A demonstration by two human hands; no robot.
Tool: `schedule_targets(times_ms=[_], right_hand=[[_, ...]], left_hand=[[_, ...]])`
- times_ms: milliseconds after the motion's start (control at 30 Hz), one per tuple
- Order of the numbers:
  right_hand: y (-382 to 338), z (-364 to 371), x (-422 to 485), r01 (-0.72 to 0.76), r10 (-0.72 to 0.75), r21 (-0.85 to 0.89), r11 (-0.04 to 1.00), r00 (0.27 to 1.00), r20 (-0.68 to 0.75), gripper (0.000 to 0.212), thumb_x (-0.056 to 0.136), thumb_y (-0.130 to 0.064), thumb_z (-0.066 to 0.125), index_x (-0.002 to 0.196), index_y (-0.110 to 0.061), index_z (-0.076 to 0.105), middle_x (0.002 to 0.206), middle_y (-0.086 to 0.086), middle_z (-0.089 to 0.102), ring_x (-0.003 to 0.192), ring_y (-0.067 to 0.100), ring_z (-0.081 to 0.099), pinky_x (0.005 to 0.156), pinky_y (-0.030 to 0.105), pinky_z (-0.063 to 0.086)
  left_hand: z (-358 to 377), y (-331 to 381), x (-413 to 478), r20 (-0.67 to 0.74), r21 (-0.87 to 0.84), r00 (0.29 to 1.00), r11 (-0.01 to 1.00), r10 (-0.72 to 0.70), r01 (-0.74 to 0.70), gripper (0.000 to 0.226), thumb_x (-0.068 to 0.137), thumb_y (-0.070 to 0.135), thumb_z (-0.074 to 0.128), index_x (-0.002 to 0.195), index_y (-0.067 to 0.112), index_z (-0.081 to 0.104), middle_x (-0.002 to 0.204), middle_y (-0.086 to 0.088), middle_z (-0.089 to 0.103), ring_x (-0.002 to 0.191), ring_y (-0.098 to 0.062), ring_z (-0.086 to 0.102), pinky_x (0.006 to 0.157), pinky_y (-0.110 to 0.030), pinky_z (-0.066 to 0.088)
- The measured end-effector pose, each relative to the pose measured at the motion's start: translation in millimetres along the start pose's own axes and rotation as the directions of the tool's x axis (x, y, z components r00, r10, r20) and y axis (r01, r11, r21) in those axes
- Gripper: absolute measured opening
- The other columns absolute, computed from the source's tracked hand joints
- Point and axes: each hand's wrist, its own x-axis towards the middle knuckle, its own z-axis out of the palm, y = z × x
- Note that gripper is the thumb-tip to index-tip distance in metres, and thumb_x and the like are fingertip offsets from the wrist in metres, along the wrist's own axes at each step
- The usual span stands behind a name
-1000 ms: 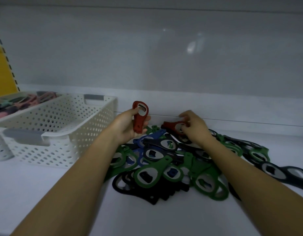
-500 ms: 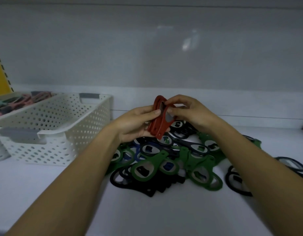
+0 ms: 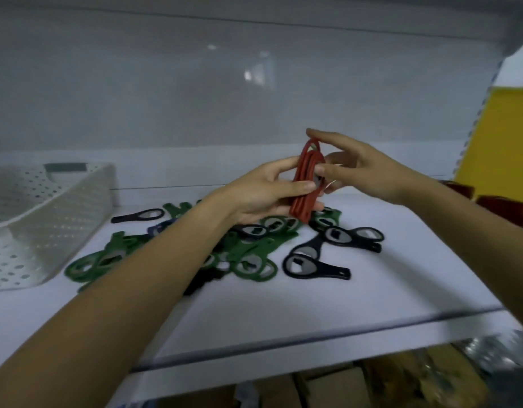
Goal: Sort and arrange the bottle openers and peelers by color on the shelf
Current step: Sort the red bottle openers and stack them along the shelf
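**Two hands on one stack of red bottle openers (image 3: 306, 178)**

Both hands meet directly above the pile of green, black and blue bottle openers (image 3: 248, 254) on the white shelf (image 3: 284, 313). The left hand (image 3: 263, 195) grips the stack edge-on, with the thumb across the front and the fingers curled underneath. The right hand (image 3: 363, 169) pinches the stack's upper part, forefinger laid over the top. Left of the pile stands a white perforated basket (image 3: 48, 216); right of the pile lie dark red items (image 3: 504, 210) — too blurred to identify.

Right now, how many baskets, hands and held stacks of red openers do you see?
Baskets: 1, the white basket
Hands: 2, the left hand and the right hand
Held stacks: 1, the red stack of openers
Total: 4
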Motion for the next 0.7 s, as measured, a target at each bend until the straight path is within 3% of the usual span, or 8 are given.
schedule_targets(times_ms=[167, 267, 367, 533, 600, 700], right_hand=[[19, -38, -45, -0.056, 0.046, -0.130, 0.990, 0.996, -0.072, 0.041, 0.093, -0.007, 0.051, 0.128, -0.026, 0.046, 0.116, 0.012, 0.059, 0.105, 0.029, 0.060, 0.091, 0.033, 0.052], [35, -53, -72, -0.105, 0.076, -0.325, 0.940, 0.992, -0.101, 0.039, 0.092, -0.008, 0.053, 0.122, -0.033, 0.047, 0.110, -0.008, 0.058, 0.104, 0.020, 0.060, 0.094, 0.034, 0.050], [48, -56, -94, -0.147, 0.090, -0.372, 0.917, 0.982, -0.166, 0.042, 0.092, -0.003, 0.051, 0.121, -0.033, 0.046, 0.109, -0.015, 0.055, 0.107, 0.011, 0.057, 0.097, 0.023, 0.046], [63, -48, -116, -0.191, 0.096, -0.395, 0.899, 0.964, -0.248, 0.044, 0.094, -0.003, 0.047, 0.131, -0.027, 0.044, 0.128, -0.012, 0.045, 0.121, 0.001, 0.041, 0.090, -0.005, 0.029], [63, -47, -116, -0.210, 0.127, -0.372, 0.904, 0.963, -0.237, 0.047, 0.096, -0.003, 0.043, 0.132, -0.033, 0.039, 0.135, -0.015, 0.036, 0.125, -0.003, 0.031, 0.091, -0.008, 0.021], [59, -44, -110, -0.233, 0.191, -0.235, 0.944, 0.963, -0.189, 0.054, 0.095, 0.002, 0.034, 0.132, -0.037, 0.035, 0.147, -0.014, 0.027, 0.133, -0.002, 0.026, 0.107, 0.010, 0.023]], left_hand=[[57, -25, 41, -0.030, 0.165, 0.996, 0.983, 0.085, -0.079, 0.028, 0.091, 0.003, 0.055, 0.116, 0.010, 0.047, 0.101, -0.014, 0.066, 0.083, -0.023, 0.069, 0.074, -0.037, 0.059], [84, -46, 62, -0.004, 0.215, 0.996, 0.973, 0.088, -0.085, 0.030, 0.090, -0.001, 0.056, 0.114, 0.008, 0.041, 0.100, -0.012, 0.062, 0.086, -0.025, 0.068, 0.076, -0.040, 0.058], [103, -63, 78, 0.043, 0.265, 0.996, 0.961, 0.074, -0.083, 0.033, 0.088, 0.000, 0.059, 0.111, 0.010, 0.037, 0.107, -0.014, 0.059, 0.094, -0.031, 0.064, 0.077, -0.045, 0.056], [115, -83, 86, 0.065, 0.265, 0.998, 0.963, 0.025, -0.041, 0.038, 0.087, 0.002, 0.061, 0.113, 0.009, 0.034, 0.109, -0.025, 0.058, 0.075, -0.025, 0.053, 0.054, -0.029, 0.039], [112, -81, 87, 0.076, 0.250, 0.997, 0.968, 0.022, -0.040, 0.048, 0.084, 0.001, 0.065, 0.119, 0.015, 0.034, 0.105, -0.016, 0.062, 0.077, -0.023, 0.059, 0.057, -0.029, 0.044], [106, -77, 89, 0.105, 0.204, 0.994, 0.977, 0.042, -0.063, 0.088, 0.080, -0.001, 0.069, 0.142, 0.038, 0.020, 0.107, -0.009, 0.062, 0.095, -0.017, 0.065, 0.080, -0.034, 0.055]])
